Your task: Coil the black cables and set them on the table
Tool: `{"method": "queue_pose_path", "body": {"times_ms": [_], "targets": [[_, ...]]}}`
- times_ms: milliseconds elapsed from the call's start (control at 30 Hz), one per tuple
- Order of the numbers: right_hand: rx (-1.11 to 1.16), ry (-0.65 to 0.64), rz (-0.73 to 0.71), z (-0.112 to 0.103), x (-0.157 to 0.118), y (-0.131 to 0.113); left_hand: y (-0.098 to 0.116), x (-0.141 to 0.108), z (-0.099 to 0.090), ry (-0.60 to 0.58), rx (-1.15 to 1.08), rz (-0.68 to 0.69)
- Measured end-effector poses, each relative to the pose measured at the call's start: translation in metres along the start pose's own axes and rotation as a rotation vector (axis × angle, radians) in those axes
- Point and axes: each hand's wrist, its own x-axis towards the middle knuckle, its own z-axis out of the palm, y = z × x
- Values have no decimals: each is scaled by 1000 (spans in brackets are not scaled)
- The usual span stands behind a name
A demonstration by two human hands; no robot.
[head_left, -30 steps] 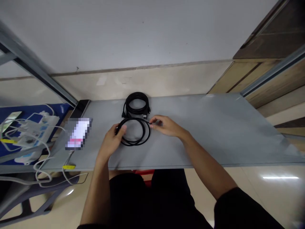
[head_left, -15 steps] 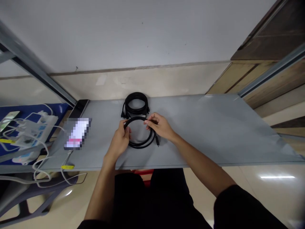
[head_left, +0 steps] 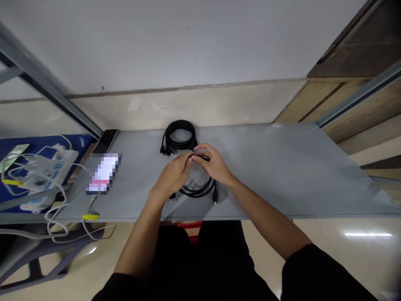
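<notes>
A coiled black cable (head_left: 197, 193) is held just above the grey table by both hands, which meet at the top of its loop. My left hand (head_left: 176, 172) is closed on the loop and covers its left side. My right hand (head_left: 213, 162) pinches the cable beside the left fingertips. One plug (head_left: 215, 195) hangs at the lower right of the loop, and another plug (head_left: 172, 196) shows under my left hand. Behind the hands lies a second coiled black cable (head_left: 179, 145) with its ends at the front of the coil.
A phone with a lit, blurred screen (head_left: 103, 173) lies on the grey table (head_left: 282, 167) at the left, with a dark flat device (head_left: 106, 141) behind it. Further left are a power strip (head_left: 59, 169) and white cords. A wall runs along the back.
My left hand has moved right and up along the loop to meet my right hand. The held loop has shifted slightly right, and a second plug now shows below my left hand.
</notes>
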Motion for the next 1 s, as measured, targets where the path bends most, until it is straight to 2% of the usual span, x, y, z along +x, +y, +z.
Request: {"method": "queue_pose_path", "body": {"times_ms": [133,267,367,567,667,767,867,933,1000], "targets": [[45,-3,59,-11,5,-4,-8,5,-1,21,27,8],[148,-72,70,-17,8,-4,-12,7,1,193,-147,-43],[172,-70,46,-12,7,-1,-7,9,7,250,-244,-44],[122,-44,93,-2,1,5,5,16,15,245,-184,-217],[57,-34,100,-2,1,5,5,17,14,226,-160,-229],[61,-31,104,-7,3,3,1,18,17,187,-286,-235],[120,50,102,-11,7,0,-3,18,22,165,-449,-208],[155,116,75,-12,9,-1,-5,19,25,240,-466,-147],[186,128,55,-11,10,-2,-7,22,28,349,-477,-128]]}}
